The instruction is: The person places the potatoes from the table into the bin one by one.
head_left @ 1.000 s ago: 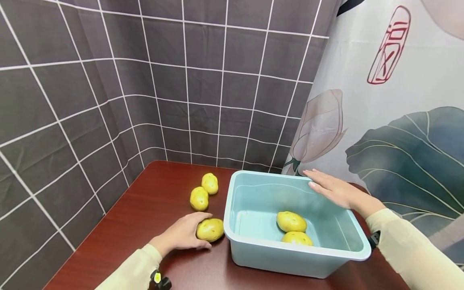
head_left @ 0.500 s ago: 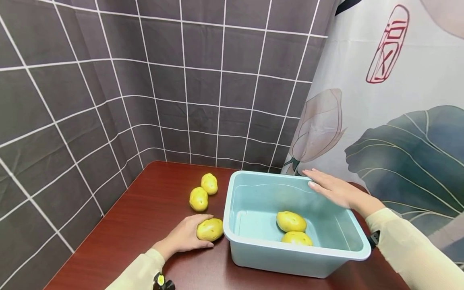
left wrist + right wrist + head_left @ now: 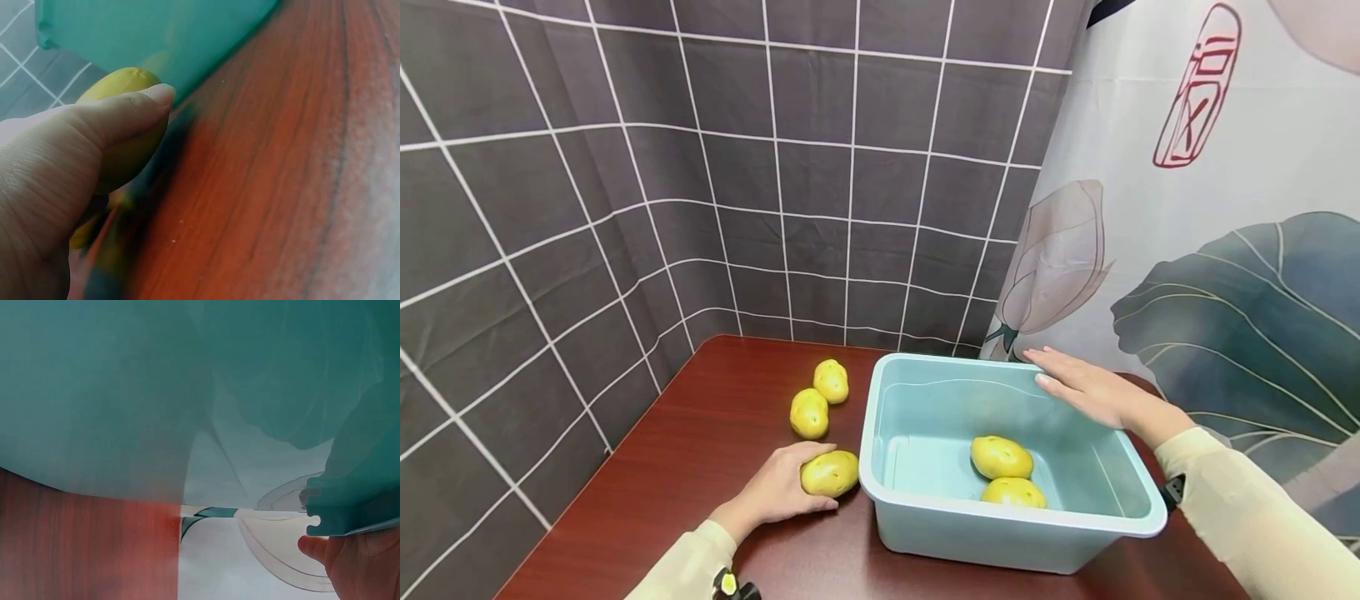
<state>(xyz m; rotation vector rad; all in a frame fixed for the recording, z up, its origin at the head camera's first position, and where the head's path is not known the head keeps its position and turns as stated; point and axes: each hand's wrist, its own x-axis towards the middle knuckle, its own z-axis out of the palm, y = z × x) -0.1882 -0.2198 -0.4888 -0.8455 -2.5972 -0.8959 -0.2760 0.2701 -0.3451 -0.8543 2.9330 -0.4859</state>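
My left hand (image 3: 778, 486) grips a yellow potato (image 3: 830, 474) just left of the light blue plastic tub (image 3: 973, 529). In the left wrist view the thumb (image 3: 134, 109) lies across the potato (image 3: 122, 80), over the table close to the tub's wall (image 3: 144, 31); the other fingers are mostly hidden. My right hand (image 3: 1090, 390) rests on the tub's right side at the rim, fingers straight. In the right wrist view that hand (image 3: 369, 565) shows below the rim. Inside the tub two potatoes, one farther back (image 3: 1002, 457) and one nearer (image 3: 1013, 492), lie together.
On the reddish-brown table (image 3: 700, 433), left of the tub, sit two more potatoes, a nearer one (image 3: 809, 414) and a farther one (image 3: 831, 382). A dark gridded curtain (image 3: 805, 183) hangs behind, and a white floral curtain (image 3: 1150, 250) hangs at the right.
The left hand has settled slightly farther round its potato, which stays beside the tub. The right hand stays at the rim. The head view has shifted a little.
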